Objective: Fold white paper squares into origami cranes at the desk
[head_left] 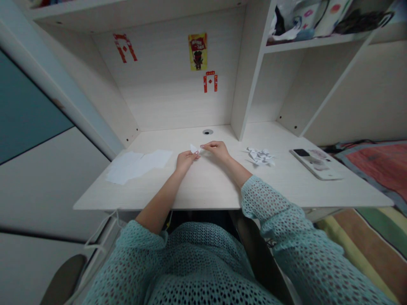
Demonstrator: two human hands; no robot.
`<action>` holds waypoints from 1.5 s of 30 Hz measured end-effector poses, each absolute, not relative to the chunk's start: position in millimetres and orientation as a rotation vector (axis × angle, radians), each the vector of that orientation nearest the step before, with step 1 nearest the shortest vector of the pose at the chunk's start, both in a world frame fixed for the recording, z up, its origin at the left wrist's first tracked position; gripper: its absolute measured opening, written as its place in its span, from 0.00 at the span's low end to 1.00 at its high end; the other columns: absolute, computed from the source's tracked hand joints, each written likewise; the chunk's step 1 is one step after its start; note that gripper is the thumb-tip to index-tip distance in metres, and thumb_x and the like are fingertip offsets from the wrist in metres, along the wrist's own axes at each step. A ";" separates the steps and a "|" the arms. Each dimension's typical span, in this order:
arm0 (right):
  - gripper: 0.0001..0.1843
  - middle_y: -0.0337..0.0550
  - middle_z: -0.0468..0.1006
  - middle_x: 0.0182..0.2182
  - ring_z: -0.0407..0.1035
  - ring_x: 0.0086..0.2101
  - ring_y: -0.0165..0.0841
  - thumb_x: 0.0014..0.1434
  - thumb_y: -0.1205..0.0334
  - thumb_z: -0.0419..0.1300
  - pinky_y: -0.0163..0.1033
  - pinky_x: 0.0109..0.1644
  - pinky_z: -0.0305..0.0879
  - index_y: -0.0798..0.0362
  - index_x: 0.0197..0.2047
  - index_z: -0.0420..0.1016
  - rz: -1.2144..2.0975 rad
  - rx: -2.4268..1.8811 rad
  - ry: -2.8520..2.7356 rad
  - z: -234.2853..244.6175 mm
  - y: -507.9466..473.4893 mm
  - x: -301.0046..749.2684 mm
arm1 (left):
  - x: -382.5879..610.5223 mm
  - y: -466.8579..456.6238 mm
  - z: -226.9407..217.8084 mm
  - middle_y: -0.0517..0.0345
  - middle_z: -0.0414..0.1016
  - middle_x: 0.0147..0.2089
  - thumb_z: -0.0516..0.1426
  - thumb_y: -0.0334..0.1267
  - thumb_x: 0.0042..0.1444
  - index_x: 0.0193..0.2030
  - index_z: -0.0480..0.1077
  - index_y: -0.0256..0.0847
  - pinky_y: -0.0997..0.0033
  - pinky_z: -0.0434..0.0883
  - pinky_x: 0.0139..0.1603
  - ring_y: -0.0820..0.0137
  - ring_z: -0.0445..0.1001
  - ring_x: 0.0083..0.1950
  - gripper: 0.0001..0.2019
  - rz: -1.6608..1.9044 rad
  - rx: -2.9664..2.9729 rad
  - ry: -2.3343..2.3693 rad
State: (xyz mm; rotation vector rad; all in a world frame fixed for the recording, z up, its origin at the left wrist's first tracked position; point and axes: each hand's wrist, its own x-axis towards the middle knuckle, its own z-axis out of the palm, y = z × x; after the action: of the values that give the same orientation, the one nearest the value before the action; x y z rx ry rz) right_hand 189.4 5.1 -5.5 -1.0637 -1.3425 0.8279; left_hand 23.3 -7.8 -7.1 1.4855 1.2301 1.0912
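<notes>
A small piece of folded white paper (193, 148) is held up just above the desk, in front of the round cable hole. My left hand (187, 161) pinches it from the lower left between thumb and fingers. From the right, my right hand (216, 149) has its thumb and index finger pinched together at the paper's right edge. The fingers cover part of the paper, so its exact shape is hard to see. To the right of my right hand lies a small pile of folded white paper pieces (260, 157). Flat white paper sheets (127, 166) lie spread to the left.
The white desk (203, 190) has a shelf wall behind it and an upright divider (251, 76) at the back right. A phone in a patterned case (316, 164) lies near the right end. A bed with striped bedding (372, 237) stands at the right.
</notes>
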 end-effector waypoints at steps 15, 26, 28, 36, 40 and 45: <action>0.17 0.46 0.79 0.30 0.71 0.32 0.34 0.42 0.48 0.65 0.37 0.37 0.63 0.54 0.28 0.80 0.726 -1.147 -1.465 1.9 0.6 196.2 | 25.2 -12.4 -3.3 0.50 0.78 0.32 0.60 0.48 0.44 0.26 0.72 0.37 0.73 0.62 0.30 0.67 0.73 0.34 0.14 1.117 1.502 1.261; 0.17 0.45 0.79 0.28 0.70 0.31 0.33 0.42 0.48 0.65 0.37 0.38 0.62 0.54 0.25 0.78 0.686 -1.154 -1.443 -5.4 4.3 193.6 | 26.1 -14.0 -2.4 0.50 0.78 0.32 0.60 0.46 0.45 0.25 0.71 0.38 0.73 0.63 0.31 0.68 0.73 0.33 0.12 1.121 1.503 1.256; 0.18 0.46 0.79 0.28 0.70 0.30 0.33 0.41 0.47 0.66 0.37 0.36 0.62 0.56 0.26 0.79 0.725 -1.152 -1.401 -7.3 5.2 191.8 | 25.9 -13.8 -2.6 0.50 0.78 0.32 0.60 0.46 0.45 0.25 0.71 0.37 0.73 0.62 0.31 0.68 0.73 0.33 0.12 1.124 1.507 1.258; 0.24 0.50 0.80 0.31 0.71 0.32 0.35 0.41 0.42 0.64 0.36 0.34 0.61 0.57 0.28 0.80 0.940 -1.207 -1.351 -1.1 5.6 199.2 | 24.2 -8.9 -5.7 0.49 0.78 0.33 0.60 0.48 0.44 0.26 0.72 0.38 0.74 0.61 0.29 0.68 0.73 0.34 0.14 1.111 1.484 1.281; 0.23 0.50 0.80 0.31 0.71 0.32 0.36 0.40 0.43 0.65 0.37 0.34 0.62 0.56 0.29 0.80 0.927 -1.183 -1.379 -0.9 5.0 201.4 | 23.3 -6.8 -7.2 0.50 0.78 0.33 0.60 0.49 0.43 0.28 0.73 0.38 0.74 0.60 0.28 0.68 0.73 0.34 0.15 1.093 1.481 1.277; 0.22 0.49 0.80 0.32 0.70 0.31 0.34 0.39 0.46 0.66 0.37 0.33 0.62 0.56 0.31 0.81 0.943 -1.155 -1.404 -0.5 1.7 197.8 | 24.4 -9.1 -5.9 0.49 0.78 0.32 0.60 0.48 0.44 0.27 0.73 0.37 0.74 0.61 0.29 0.68 0.73 0.34 0.14 1.104 1.488 1.274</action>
State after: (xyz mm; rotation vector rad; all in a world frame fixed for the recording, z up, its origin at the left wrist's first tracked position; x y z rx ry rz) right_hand 197.8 1.7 -0.5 -1.1554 -1.4035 0.9435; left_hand 24.4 -9.1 -5.9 1.4875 1.2740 1.1039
